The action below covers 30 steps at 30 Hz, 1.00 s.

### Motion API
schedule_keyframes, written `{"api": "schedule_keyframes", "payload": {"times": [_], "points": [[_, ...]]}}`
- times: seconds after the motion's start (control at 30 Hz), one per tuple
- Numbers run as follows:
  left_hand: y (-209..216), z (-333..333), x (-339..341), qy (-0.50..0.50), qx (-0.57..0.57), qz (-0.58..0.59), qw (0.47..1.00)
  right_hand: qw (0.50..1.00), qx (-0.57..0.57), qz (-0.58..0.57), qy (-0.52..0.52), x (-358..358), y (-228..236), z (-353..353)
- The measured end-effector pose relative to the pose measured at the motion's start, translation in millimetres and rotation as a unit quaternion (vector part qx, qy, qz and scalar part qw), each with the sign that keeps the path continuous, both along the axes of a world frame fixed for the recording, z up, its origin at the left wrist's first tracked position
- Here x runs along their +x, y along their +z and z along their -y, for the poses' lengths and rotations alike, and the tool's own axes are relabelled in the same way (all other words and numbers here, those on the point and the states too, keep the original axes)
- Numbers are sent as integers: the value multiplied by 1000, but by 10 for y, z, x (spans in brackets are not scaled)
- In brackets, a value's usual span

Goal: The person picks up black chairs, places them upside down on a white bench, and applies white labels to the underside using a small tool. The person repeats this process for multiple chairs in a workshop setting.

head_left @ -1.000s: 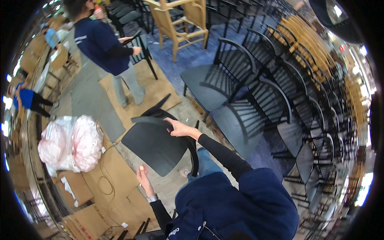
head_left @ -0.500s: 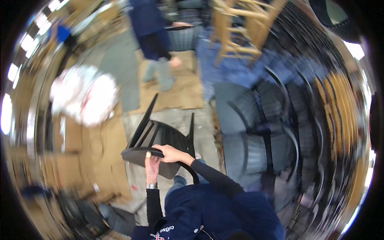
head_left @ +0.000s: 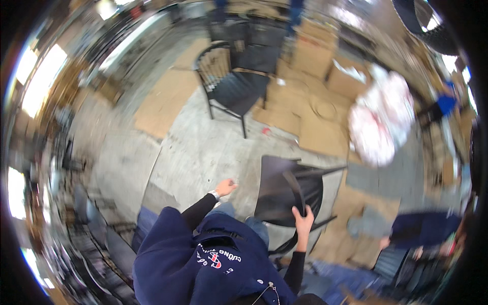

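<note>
Look down (clock read from the middle of a partly blurred view) on a broad, pale grey concrete floor (head_left: 198, 147), spread at two o'clock with flat brown cardboard sheets (head_left: 325, 137). See at four, well off, a co-worker in a navy top (head_left: 427, 226), and between two and three, bulging translucent plastic bags (head_left: 371, 132) of pinkish-white stuff. Find at twelve a black spindle-backed chair (head_left: 236, 91), upright on the concrete, and at four, much nearer, a tilted black chair with a curved rail (head_left: 272, 193), apparently lying lengthwise from nine toward three, with legs toward three. Grip that rail in the bare right hand (head_left: 304, 222), the nearer one, with fingers wrapped round and the seat at eleven from there; cannot tell about contact between legs and floor. Hold the bare left hand (head_left: 225, 187) at seven, apart from the seat, seemingly empty, too blurred to judge for openness.
</note>
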<state>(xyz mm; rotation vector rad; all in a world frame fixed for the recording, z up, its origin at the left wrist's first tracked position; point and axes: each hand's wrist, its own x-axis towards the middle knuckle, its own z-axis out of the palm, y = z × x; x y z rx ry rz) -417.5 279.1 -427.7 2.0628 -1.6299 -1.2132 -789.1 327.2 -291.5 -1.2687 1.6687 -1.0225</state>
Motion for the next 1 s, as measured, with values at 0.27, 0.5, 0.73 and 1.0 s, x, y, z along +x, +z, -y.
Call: {"api": "schedule_keyframes", "payload": {"times": [0.27, 0.5, 0.73, 1.0], "points": [[-743, -2616, 2394, 488, 24, -55, 871, 978, 61, -127, 157, 1518, -460, 363], [-398, -4950, 3397, 747, -16, -141, 649, 923, 98, -220, 300, 3418, -1217, 437], [244, -5005, 5652, 831, -152, -214, 490, 862, 125, -345, 351, 4695, -1933, 73], [-75, -3479, 7813, 725, -107, -204, 650, 874, 209, -397, 190, 5960, -1675, 347]]}}
